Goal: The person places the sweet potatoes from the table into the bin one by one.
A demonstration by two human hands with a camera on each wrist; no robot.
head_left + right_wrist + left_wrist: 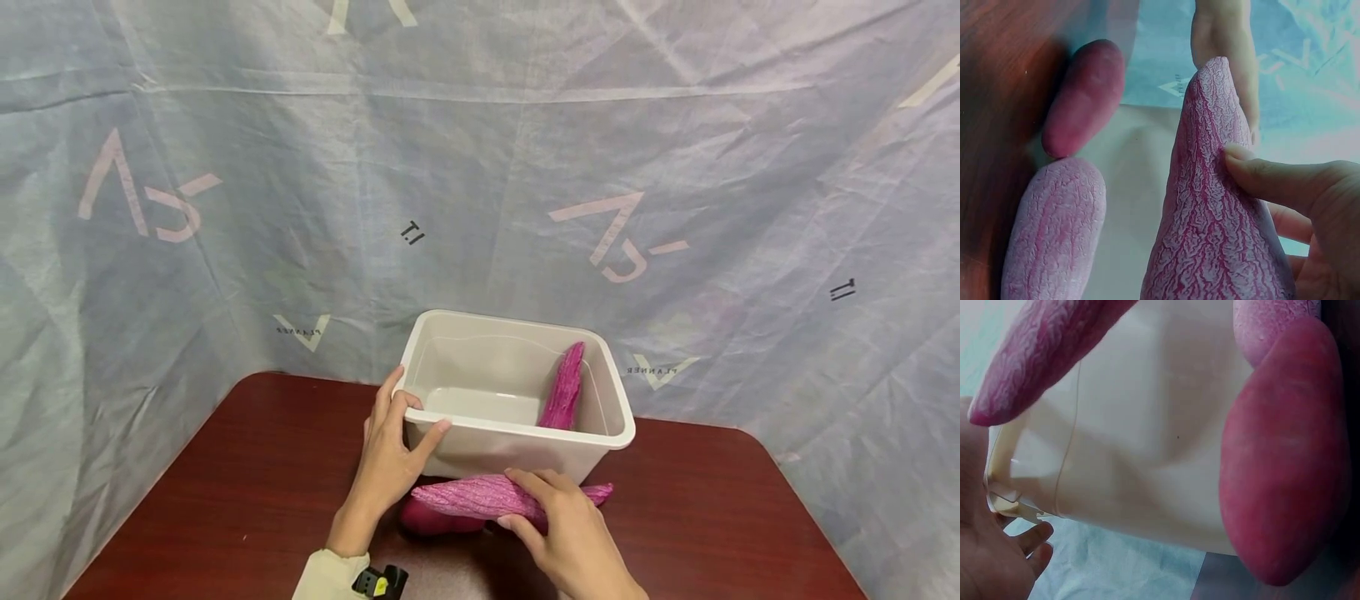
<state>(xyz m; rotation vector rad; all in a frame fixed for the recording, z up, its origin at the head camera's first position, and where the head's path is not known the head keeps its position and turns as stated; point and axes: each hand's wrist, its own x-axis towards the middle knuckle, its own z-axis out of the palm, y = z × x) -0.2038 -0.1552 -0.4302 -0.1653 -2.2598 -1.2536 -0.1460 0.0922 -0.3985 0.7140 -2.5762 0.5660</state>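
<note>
- Right hand (570, 525): fingers grip wrinkled purple root (472, 497) mid-length, likely for balance.
- Red tuber (438, 520) on surface (697, 517), near bin.
- Left hand (393, 457): fingers grip corner of bin (517, 428), likely steadying.
- Another root (562, 392) leans inside.

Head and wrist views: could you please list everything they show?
Table: one, red-brown, under the bin
Bin: one, off-white, on the table
Inner wrinkled piece: one, magenta, inside the bin's right end
Held wrinkled piece: one, magenta, in the right hand
Lying wrinkled piece: one, pink, on the table before the bin
Smooth piece: one, dark red, beside the lying wrinkled piece
Cloth: count unclear, grey-blue, behind the table
Wrist device: one, black and yellow, left wrist
Sleeve: one, cream, left forearm
Left hand: one, bare, gripping the bin's near-left rim
Right hand: one, bare, before the bin
</note>
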